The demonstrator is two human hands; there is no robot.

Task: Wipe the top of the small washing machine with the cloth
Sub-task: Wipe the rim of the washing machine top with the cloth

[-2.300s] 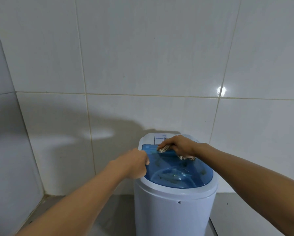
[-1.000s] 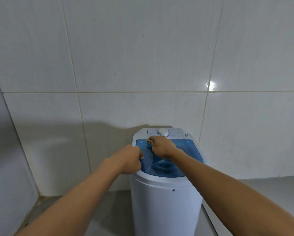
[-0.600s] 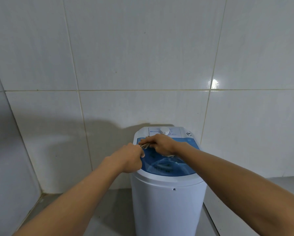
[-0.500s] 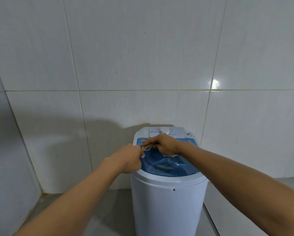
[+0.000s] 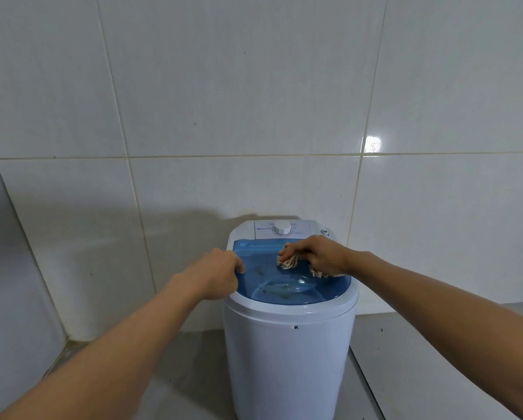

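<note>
A small white washing machine (image 5: 287, 359) stands on the floor against the tiled wall. Its top carries a clear blue lid (image 5: 287, 289) and, at the back, a white control panel with a round dial (image 5: 282, 227). My right hand (image 5: 317, 253) presses a crumpled, patterned cloth (image 5: 290, 262) onto the back right part of the lid; cloth ends stick out on both sides of the hand. My left hand (image 5: 214, 274) grips the machine's left rim, fingers curled over the lid's edge.
White tiled walls (image 5: 254, 101) rise behind and to the left, meeting in a corner at the lower left. A grey floor (image 5: 187, 374) surrounds the machine, with a raised grey ledge (image 5: 405, 344) to its right.
My right hand and the cloth have slid rightward across the back of the lid, from the left corner towards the right side. The left hand has stayed on the rim.
</note>
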